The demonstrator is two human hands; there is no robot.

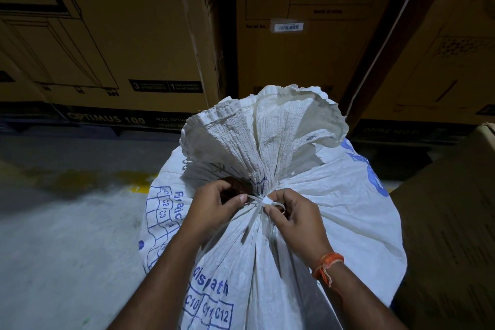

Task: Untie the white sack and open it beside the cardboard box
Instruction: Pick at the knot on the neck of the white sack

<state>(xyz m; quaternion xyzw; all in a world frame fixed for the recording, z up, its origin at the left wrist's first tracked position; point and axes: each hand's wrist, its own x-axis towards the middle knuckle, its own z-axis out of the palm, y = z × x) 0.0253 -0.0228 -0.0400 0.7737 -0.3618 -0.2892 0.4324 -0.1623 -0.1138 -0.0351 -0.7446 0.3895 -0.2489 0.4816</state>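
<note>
A full white woven sack [334, 203] with blue print stands upright in front of me. Its mouth is gathered into a neck, and the loose top flares out above it. A white plastic tie [263, 202] is cinched around that neck. My left hand [214, 205] pinches the tie's strap on the left side of the neck. My right hand [293, 218] grips the tie's loose end just right of its small lock head. A cardboard box [450, 228] stands directly to the right of the sack, touching it or nearly so.
Large printed cardboard cartons [112, 35] are stacked along the back, close behind the sack. Grey concrete floor [67, 236] with a faded yellow line [88, 178] stretches to the left. An orange thread band [326, 265] is on my right wrist.
</note>
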